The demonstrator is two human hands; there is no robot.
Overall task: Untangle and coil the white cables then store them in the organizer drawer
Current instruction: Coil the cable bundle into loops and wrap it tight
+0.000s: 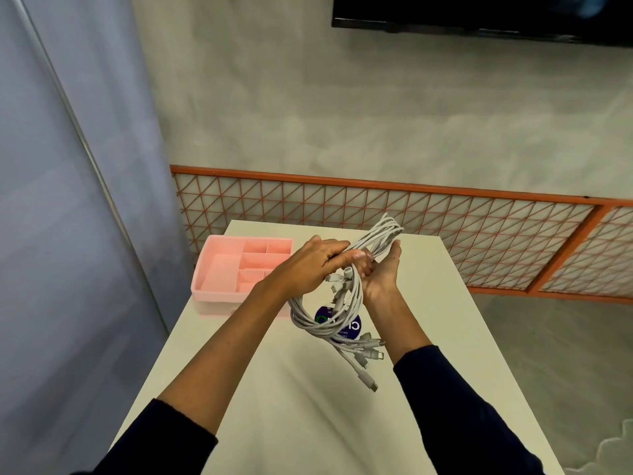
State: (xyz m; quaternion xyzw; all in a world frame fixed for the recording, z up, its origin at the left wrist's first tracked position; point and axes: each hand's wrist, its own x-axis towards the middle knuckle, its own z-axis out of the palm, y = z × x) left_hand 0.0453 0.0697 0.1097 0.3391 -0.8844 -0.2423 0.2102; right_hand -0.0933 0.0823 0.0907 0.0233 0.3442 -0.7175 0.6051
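My worktop (274,399) meets a grey wall (342,114) with an orange lattice panel (445,228). The pink organizer drawer (219,272) sits far left, partly behind my left hand (308,265). My left hand and right hand (383,274) both clasp the white cables (346,303) above the worktop.

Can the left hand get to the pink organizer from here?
Probably yes: the pink organizer sits open on the table just left of the left hand, nothing between. That hand and the right hand grip the white cables, though.
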